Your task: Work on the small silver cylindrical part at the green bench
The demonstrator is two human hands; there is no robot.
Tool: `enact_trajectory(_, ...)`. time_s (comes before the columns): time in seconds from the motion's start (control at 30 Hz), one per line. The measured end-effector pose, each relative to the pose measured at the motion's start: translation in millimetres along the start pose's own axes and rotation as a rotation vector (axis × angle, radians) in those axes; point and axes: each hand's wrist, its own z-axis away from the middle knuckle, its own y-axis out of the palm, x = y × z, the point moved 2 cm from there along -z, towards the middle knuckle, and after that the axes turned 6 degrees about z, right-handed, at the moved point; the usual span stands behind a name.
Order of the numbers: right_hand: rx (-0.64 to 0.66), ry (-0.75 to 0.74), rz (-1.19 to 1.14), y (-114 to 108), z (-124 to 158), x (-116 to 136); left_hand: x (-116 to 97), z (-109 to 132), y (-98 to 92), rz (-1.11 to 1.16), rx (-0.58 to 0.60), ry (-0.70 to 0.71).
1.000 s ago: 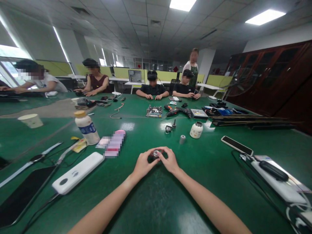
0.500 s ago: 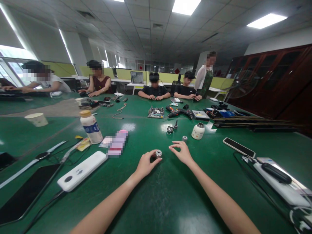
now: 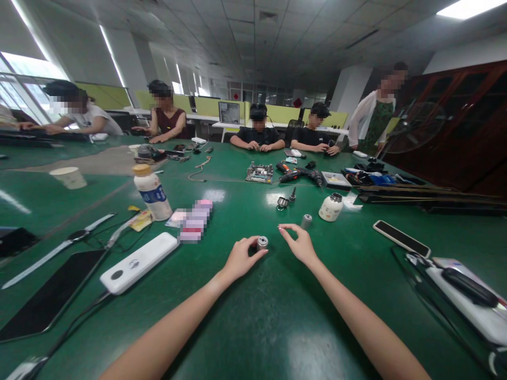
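Observation:
My left hand (image 3: 241, 257) rests low at the table's middle, its thumb and fingers closed around a small silver metal cylinder (image 3: 262, 243). The cylinder stands upright, with a round hole visible in its top. To its right, my right hand (image 3: 300, 244) hovers with thumb and fingers curved; the fingertips are close together, and nothing shows between them. Just behind that hand stands a second metal cylinder (image 3: 306, 221), not touched by the fingers. Farther back lie a small dark ringed metal part (image 3: 282, 202) and a dark pointed part (image 3: 292, 194).
A white jar (image 3: 331, 207) and a phone (image 3: 401, 238) are to the right. A circuit board (image 3: 260, 172) and power drills (image 3: 303, 175) lie ahead. On the left are a bottle (image 3: 152, 194), a white power bank (image 3: 139, 262) and a tablet (image 3: 53, 295). Several people sit across the table.
The camera view has shifted slightly. My left hand keeps the cylinder in its grip. My right hand's fingertips have come closer together. The standing person at the back right has moved right.

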Motion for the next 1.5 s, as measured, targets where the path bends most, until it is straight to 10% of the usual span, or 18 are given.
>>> enact_trajectory(0.23,0.198,-0.059,-0.023,20,5,32,-1,-1,-0.4,0.007,0.032,0.025)
enact_trajectory(1.07,0.243,-0.03,-0.108,17,3,36,7,-2,3.8,0.002,0.03,0.017)
enact_trajectory(1.5,0.0,0.068,0.0,14,-2,12,4,-1,1.5,-0.023,0.019,0.013)
